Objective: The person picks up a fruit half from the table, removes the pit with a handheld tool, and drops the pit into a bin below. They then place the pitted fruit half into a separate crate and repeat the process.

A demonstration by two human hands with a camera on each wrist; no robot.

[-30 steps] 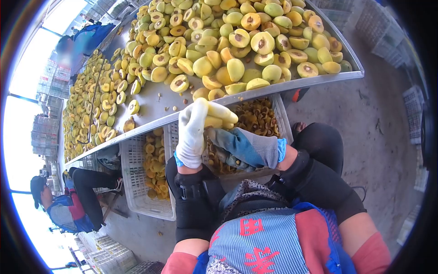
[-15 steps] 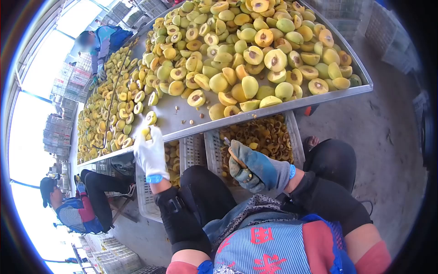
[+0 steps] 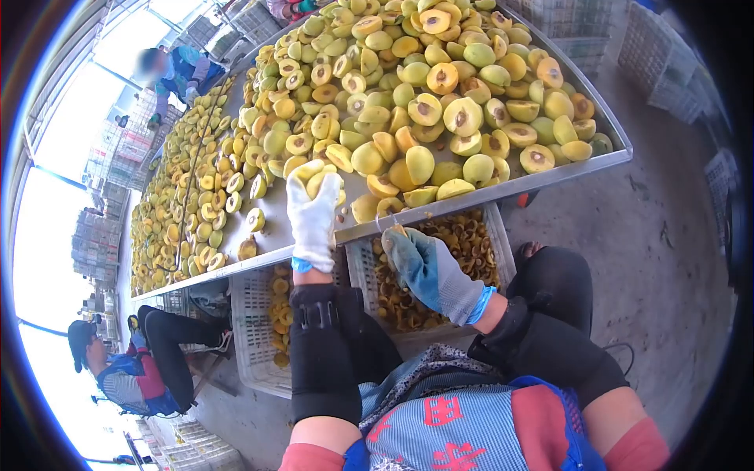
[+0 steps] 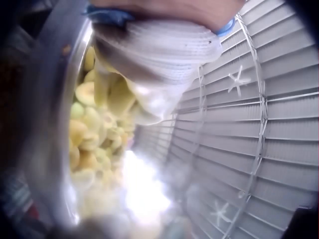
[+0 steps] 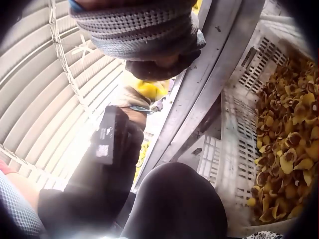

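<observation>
My left hand (image 3: 314, 228), in a white glove, is over the near edge of the metal table and grips yellow peach halves (image 3: 308, 169) at its fingertips. In the right wrist view, yellow fruit (image 5: 152, 89) shows in that hand. My right hand (image 3: 430, 271), in a blue-grey glove, holds a small pitting knife (image 3: 399, 230) with a brownish handle and a thin curved metal end. It is just in front of the table rim, above a crate. Its palm side is hidden in the head view.
Many halved peaches (image 3: 463, 116) are heaped on the metal table (image 3: 503, 187). Below its edge stand a white crate (image 3: 503, 243) of brownish fruit scraps and another crate (image 3: 251, 330) with yellow pieces. A person (image 3: 118, 369) sits at left; another person (image 3: 184, 71) stands at the far side.
The hands were together over the crate, then parted. My left hand went left to the table edge, then right and up to the peach halves. My right hand rose toward the rim.
</observation>
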